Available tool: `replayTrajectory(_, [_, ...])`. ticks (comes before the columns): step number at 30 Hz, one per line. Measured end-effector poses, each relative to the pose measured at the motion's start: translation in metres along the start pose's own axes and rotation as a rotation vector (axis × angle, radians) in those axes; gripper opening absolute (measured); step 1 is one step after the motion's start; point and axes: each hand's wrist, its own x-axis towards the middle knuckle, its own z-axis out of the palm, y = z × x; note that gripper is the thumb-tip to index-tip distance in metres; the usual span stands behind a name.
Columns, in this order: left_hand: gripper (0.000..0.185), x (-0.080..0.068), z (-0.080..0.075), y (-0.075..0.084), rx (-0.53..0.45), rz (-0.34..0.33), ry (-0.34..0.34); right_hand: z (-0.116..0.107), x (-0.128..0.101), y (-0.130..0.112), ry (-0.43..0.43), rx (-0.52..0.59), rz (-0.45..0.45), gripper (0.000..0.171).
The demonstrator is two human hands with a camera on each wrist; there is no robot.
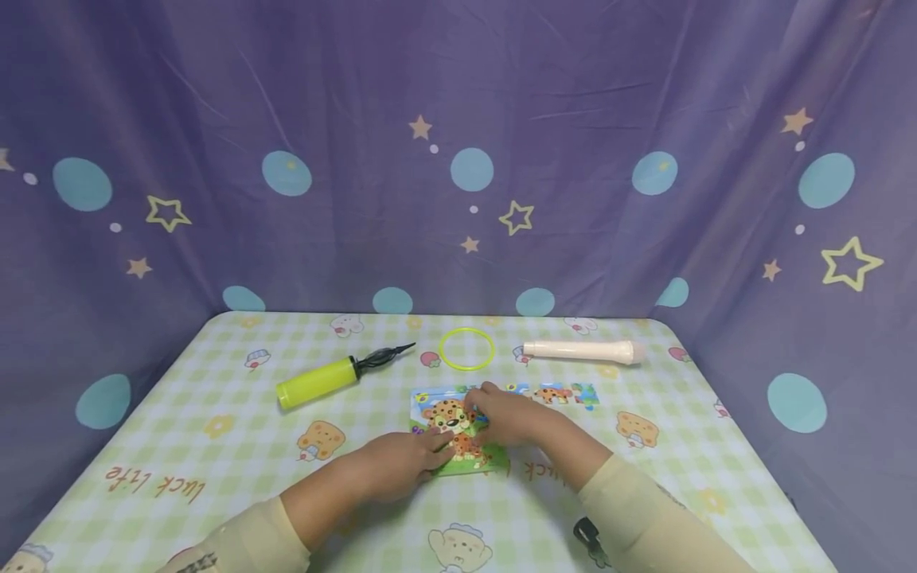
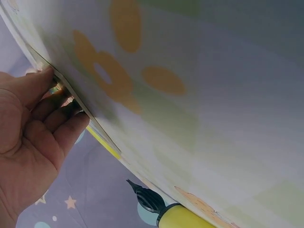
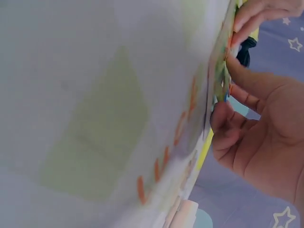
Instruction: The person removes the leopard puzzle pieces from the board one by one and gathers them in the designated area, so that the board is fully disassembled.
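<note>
The puzzle (image 1: 447,412) lies flat on the desk (image 1: 251,446), just ahead of the left grip (image 1: 396,469) and partly under the right grip (image 1: 514,418). Its spotted cub faces the person upright, head toward the far side; with its right side covered, which edge is longer cannot be told. The left grip's fingers are extended, resting on the near left part. The right grip's thumb and fingertips stand apart over the right side; whether they pinch a piece cannot be told. Loose pieces (image 1: 586,394) lie just beyond the right grip, to its right. Left of the left grip, orange lettering (image 1: 154,481) on the desk reads "luck life", upside down; a partly hidden "luck" shows beneath the right forearm.
</note>
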Motion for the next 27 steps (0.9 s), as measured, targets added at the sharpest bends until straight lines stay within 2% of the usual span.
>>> replayTrajectory(4, [0.047, 0.001, 0.001, -0.001, 0.008, 0.003, 0.001, -0.006, 0.001, 0.002, 0.013, 0.037, -0.023, 0.032])
replayTrajectory(8, [0.047, 0.001, 0.002, -0.001, 0.016, 0.004, -0.001, -0.006, 0.003, 0.006, 0.000, 0.015, -0.034, 0.017])
replayTrajectory(11, [0.047, 0.002, 0.003, -0.001, 0.016, 0.002, -0.001, -0.007, 0.002, 0.008, -0.013, 0.015, -0.053, 0.013])
replayTrajectory(16, [0.047, 0.002, 0.003, 0.000, 0.019, 0.006, 0.005, -0.016, -0.006, 0.015, 0.004, 0.102, -0.085, 0.008])
replayTrajectory(22, [0.046, 0.001, 0.001, 0.001, 0.009, 0.003, 0.006, -0.034, -0.022, 0.040, 0.032, 0.276, -0.090, 0.003])
replayTrajectory(27, [0.047, -0.001, 0.001, 0.001, -0.010, -0.003, 0.005, -0.045, -0.038, 0.071, 0.032, 0.315, -0.063, 0.004])
